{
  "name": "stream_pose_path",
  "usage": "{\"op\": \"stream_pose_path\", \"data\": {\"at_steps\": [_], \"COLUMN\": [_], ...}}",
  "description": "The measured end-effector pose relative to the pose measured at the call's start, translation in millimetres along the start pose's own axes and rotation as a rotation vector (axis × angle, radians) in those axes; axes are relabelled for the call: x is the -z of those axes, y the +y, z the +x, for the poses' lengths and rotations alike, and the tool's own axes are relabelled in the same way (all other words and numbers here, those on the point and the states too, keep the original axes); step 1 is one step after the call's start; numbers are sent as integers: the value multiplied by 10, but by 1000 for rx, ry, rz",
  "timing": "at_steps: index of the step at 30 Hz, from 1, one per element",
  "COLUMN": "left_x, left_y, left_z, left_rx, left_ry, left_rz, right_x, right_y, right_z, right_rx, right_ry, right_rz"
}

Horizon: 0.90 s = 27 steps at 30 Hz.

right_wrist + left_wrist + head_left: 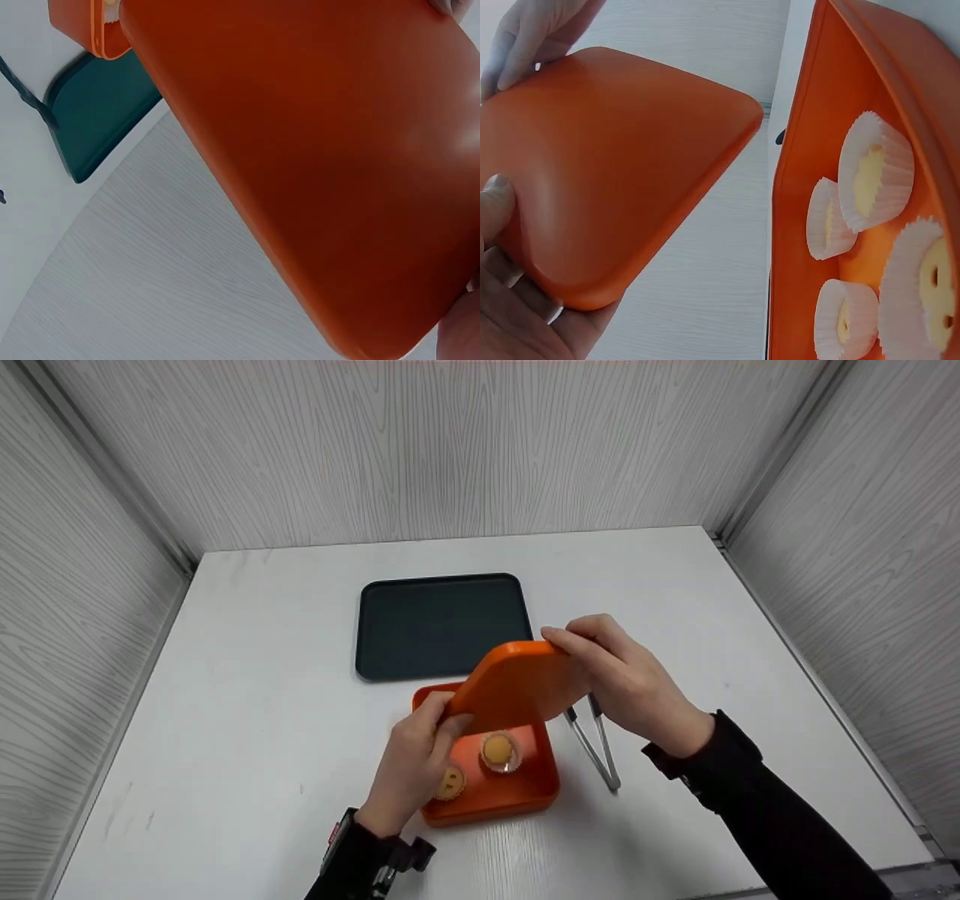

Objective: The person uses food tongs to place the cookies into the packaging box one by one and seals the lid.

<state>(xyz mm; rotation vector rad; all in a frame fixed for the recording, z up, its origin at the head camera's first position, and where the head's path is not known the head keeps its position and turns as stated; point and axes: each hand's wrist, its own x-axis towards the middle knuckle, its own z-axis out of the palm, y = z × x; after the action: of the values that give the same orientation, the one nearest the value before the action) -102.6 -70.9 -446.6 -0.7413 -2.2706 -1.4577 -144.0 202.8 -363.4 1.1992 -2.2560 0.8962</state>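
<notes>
An orange lid point(517, 686) is held tilted above an orange box point(499, 802). My left hand point(409, 761) pinches the lid's near left corner, thumb on one face and fingers behind it. At the opposite end, my right hand point(626, 686) grips the lid's far right edge. Inside the box sit small cakes in white paper cups, including one round cake point(498, 750) and a cake with holes in its top point(452, 784). The left wrist view shows several of them, such as a cake in a fluted cup point(877, 172). The lid hides the box's far part in the head view.
A dark green tray point(442, 626) lies on the white table point(247, 682) beyond the box. Metal tongs point(600, 754) with dark tips rest right of the box, partly covered by the lid and right hand. Pale wood-grain panels point(450, 450) stand at the back and sides.
</notes>
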Motion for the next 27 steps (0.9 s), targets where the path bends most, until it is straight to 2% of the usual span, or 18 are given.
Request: {"op": "stream_pose_path", "data": {"at_steps": [2,4,7,12,16,24,27], "left_x": [9,20,36,72,104,160,169], "left_y": [12,19,15,20,35,28,21], "left_z": [-8,-18,-33,-44,-47,-56,-59], "left_rx": [33,69,117,161,215,360,398], "left_ry": [-15,-30,-35,-23,-9,22,27], "left_rz": [-40,-84,-146,-224,-283,-407,-433], "right_x": [-21,-42,-66,-108,-160,-322,-405], "right_y": [45,79,126,219,305,354,336], "right_z": [25,44,46,-8,-84,-347,-406], "right_rx": [136,161,138,18,-91,-381,-451], "right_ry": [53,92,133,174,188,44,0], "right_rz": [-87,-93,-94,-88,-10,333,421]}}
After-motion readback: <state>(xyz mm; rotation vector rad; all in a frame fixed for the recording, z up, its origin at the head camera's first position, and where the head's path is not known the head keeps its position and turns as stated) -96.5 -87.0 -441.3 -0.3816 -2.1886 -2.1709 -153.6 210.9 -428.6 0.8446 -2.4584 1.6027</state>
